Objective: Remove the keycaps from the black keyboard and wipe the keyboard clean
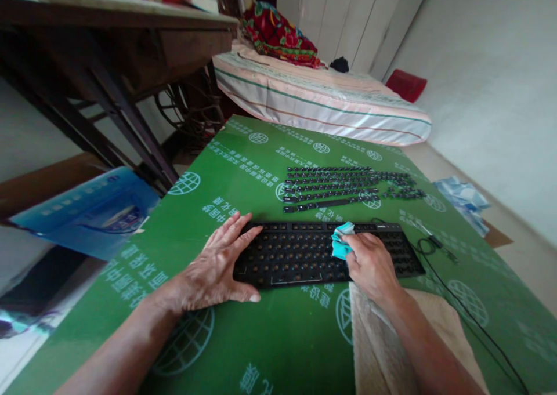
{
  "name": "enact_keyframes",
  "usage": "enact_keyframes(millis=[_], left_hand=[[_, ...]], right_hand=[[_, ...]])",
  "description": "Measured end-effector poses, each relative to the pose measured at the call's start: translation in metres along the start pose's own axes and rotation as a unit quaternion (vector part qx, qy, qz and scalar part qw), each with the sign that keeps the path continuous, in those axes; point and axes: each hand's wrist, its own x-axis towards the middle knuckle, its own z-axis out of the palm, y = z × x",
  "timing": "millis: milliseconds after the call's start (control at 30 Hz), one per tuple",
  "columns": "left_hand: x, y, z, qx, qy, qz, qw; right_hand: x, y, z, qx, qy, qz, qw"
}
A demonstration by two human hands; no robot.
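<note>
A black keyboard frame [304, 256] with its keycaps taken off lies on a green printed board [270, 337]. My left hand [217, 264] rests flat and open on the board, fingers touching the keyboard's left end. My right hand [369, 264] is closed around a small teal cloth [342, 241] pressed on the keyboard's middle. The removed black keycaps [343, 186] are laid out in rows on the board beyond the keyboard. The keyboard's black cable [452, 285] runs off to the right.
A beige towel [435, 319] lies under my right forearm. A dark wooden table [108, 47] stands at the left, with a blue box [87, 209] below it. A mattress [322, 99] with a red bundle lies behind. Blue-white packets [463, 198] sit on the floor at right.
</note>
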Motion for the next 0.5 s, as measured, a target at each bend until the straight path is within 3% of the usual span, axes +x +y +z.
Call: enact_keyframes(millis=[233,500], left_hand=[[0.000,0.001,0.002,-0.016,0.021,0.029,0.999],[0.001,0.003,0.002,-0.015,0.027,0.034,0.999]], right_hand=[[0.005,-0.012,0.003,-0.005,-0.001,-0.004,1.000],[0.001,0.000,-0.001,-0.002,-0.005,-0.002,1.000]])
